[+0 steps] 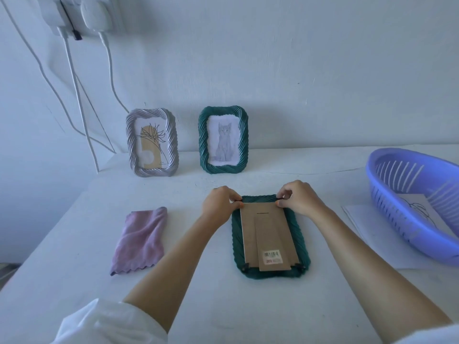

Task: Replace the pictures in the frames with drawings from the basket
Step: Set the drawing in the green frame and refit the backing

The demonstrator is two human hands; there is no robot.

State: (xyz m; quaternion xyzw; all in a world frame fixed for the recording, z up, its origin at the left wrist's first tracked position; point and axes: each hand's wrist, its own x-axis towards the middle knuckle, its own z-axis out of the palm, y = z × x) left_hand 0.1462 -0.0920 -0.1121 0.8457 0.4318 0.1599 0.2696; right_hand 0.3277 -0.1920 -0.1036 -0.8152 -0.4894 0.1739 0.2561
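White table (74,244) pushed against a white wall (298,58); plugs and cables (94,13) hang at upper left. Light is flat and bluish.

Green frame (237,234) lies face down mid-table, backing board (268,227) and its folded stand facing up. Left hand (218,202) pinches the top tab (239,201) at its corner of the board. Right hand (298,197) does the same on its side, fingers curled in tight. Bottom tabs (246,266) sit over the lower edge of the board (both look engaged).

Purple basket (387,207) is at the right edge, with one line drawing (419,209) inside and loose sheets (372,234) beneath it.

Risks from here, as I judge them:
- Lifting the board while the bottom tabs hold would bend or crease it.
- Forcing a small tab sideways may snap it or nick a fingertip.
- Any glass beneath (not visible) could slide out once the board is free.

At the wall stand a silver frame (152,142) with a plant print and a second green frame (223,140) with a cat sketch. Pink cloth (141,239) lies left of the work, well apart from it.
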